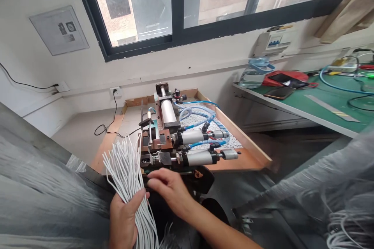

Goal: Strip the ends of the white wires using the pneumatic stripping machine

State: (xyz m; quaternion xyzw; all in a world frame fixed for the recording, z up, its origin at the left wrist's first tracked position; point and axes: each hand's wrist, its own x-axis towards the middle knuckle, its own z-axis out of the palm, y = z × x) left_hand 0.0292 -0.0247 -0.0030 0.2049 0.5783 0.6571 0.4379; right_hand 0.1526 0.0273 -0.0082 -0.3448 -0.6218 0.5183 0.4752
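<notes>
My left hand (125, 214) is wrapped around a thick bundle of thin white wires (124, 159). The wire ends fan out upward, and the lower lengths hang below my fist. Just right of the bundle is my right hand (172, 192), its thumb and index fingertips slightly apart, with no wire visible between them. Its other fingers are curled under and partly hidden. Right in front of both hands sits a pneumatic machine (163, 140) with silver cylinders, brown metal blocks and blue air hoses (201, 116). The wire tips reach up beside its left edge.
A wooden-edged bench (248, 144) carries the machine. To the right, a green-topped table (327, 105) holds a water jug (253, 76), a red bag (292, 76), a phone (279, 92) and a steel ruler (331, 107). Plastic-wrapped wire coils (347, 225) lie at lower right.
</notes>
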